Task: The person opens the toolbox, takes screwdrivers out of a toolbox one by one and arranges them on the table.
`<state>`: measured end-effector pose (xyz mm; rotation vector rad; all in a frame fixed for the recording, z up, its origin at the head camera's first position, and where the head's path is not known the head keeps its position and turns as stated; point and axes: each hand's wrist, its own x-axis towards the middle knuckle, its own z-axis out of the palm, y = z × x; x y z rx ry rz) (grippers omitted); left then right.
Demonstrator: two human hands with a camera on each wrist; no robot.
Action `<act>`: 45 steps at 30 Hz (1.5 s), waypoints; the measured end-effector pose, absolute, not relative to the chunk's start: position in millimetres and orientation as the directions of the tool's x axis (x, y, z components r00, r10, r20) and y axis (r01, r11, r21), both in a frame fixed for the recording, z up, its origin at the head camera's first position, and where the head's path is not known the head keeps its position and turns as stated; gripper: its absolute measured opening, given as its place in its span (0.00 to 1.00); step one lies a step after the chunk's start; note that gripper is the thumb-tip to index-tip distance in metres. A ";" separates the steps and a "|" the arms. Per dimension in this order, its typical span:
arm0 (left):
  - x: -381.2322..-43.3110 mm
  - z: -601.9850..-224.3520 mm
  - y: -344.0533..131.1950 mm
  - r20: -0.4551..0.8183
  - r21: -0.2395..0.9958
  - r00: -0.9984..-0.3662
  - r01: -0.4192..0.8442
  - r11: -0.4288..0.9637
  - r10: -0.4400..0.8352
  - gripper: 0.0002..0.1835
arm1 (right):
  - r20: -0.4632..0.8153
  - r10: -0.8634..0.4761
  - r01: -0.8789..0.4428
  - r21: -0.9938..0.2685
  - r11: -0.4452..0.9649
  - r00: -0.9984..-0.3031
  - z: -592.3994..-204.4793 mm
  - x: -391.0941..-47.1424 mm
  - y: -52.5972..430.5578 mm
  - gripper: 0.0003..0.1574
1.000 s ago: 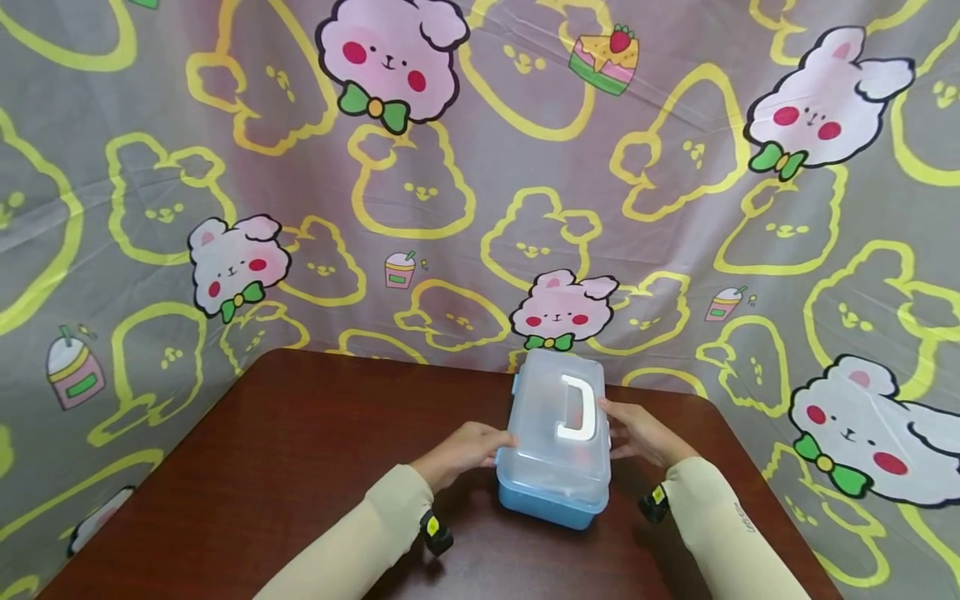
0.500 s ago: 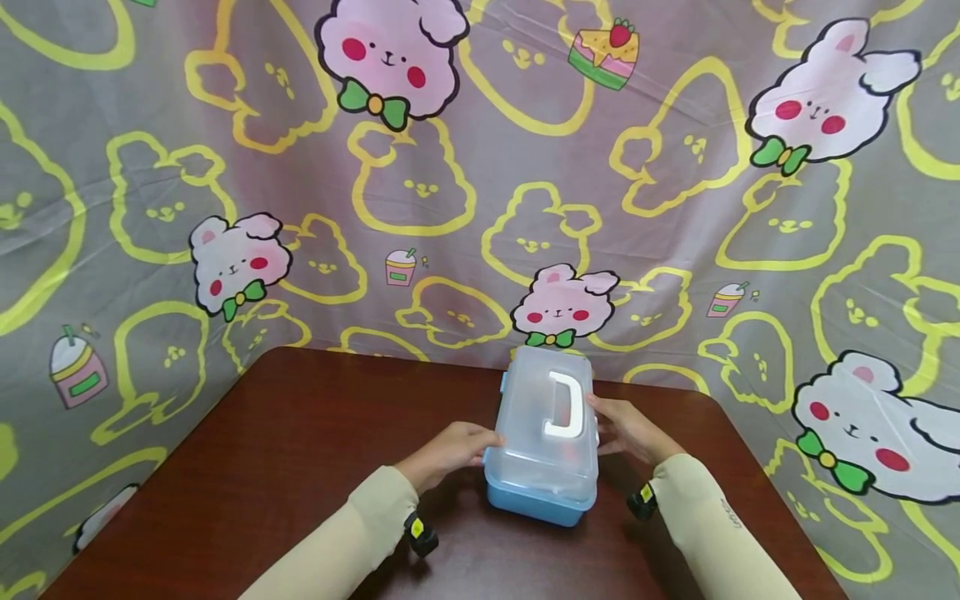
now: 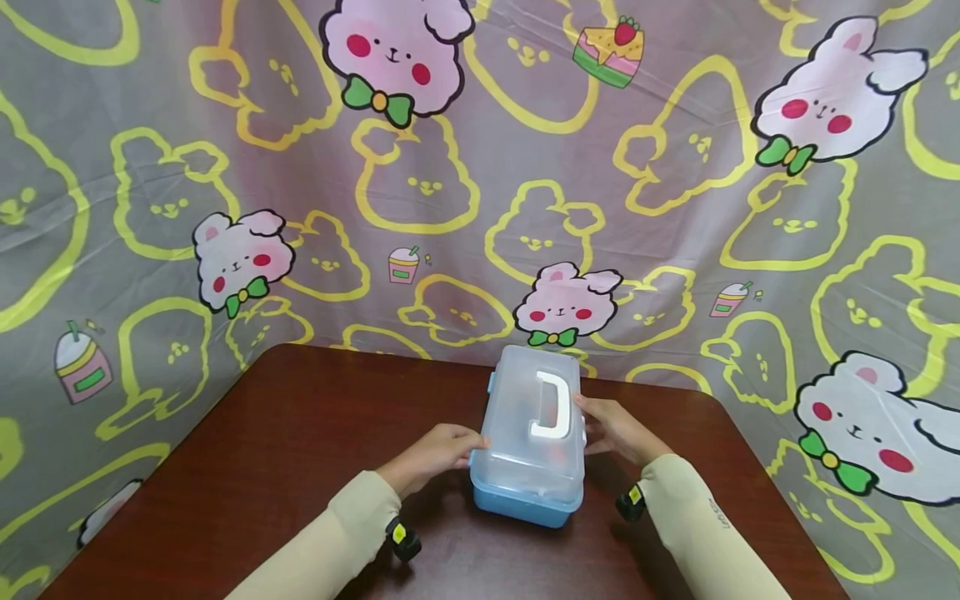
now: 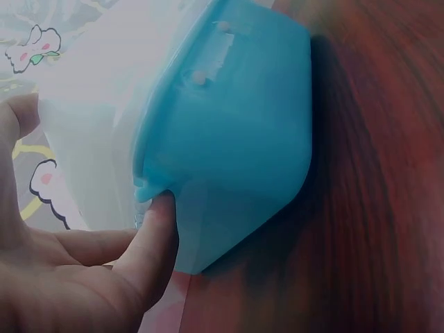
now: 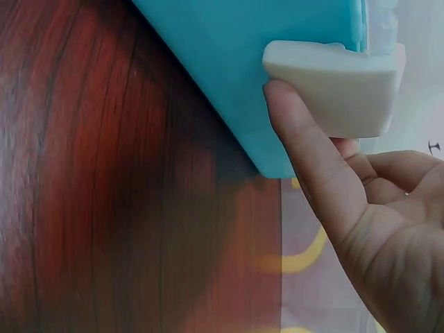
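Observation:
A storage box (image 3: 525, 492) with a blue base, a translucent lid and a white carry handle (image 3: 557, 408) sits on the table, lid down. My left hand (image 3: 435, 454) grips its left side near the front corner. In the left wrist view one fingertip (image 4: 163, 205) presses under the blue rim, while another digit lies against the lid. My right hand (image 3: 618, 429) holds the right side, thumb at the lid's edge. A finger of it touches the lower edge of a white latch (image 5: 340, 90) in the right wrist view. What lies inside the box is too blurred to tell.
The dark reddish-brown wooden table (image 3: 322, 417) extends left and right of the box. Behind it hangs a grey curtain (image 3: 450, 167) printed with cartoon rabbits. A black wrist camera (image 3: 403, 540) sits under the left sleeve, another (image 3: 630, 502) under the right.
The storage box has shifted steadily to the left across the table, with both hands moving along on its sides. The holds look the same and the lid stays down.

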<state>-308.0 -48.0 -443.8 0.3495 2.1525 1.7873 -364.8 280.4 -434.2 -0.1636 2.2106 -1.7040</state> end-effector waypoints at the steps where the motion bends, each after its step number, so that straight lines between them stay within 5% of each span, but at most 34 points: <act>1: -307.3 -444.0 -50.0 -0.089 0.982 -0.919 -0.016 0.190 0.385 0.23 | -0.199 -0.300 0.117 -0.956 0.270 -0.933 -435.0 -364.9 278.8 0.39; 45: -286.3 -440.1 -123.2 -0.116 0.979 -0.928 -0.046 0.198 0.354 0.30 | -0.148 -0.330 0.069 -0.969 0.238 -0.932 -442.3 -361.5 200.9 0.39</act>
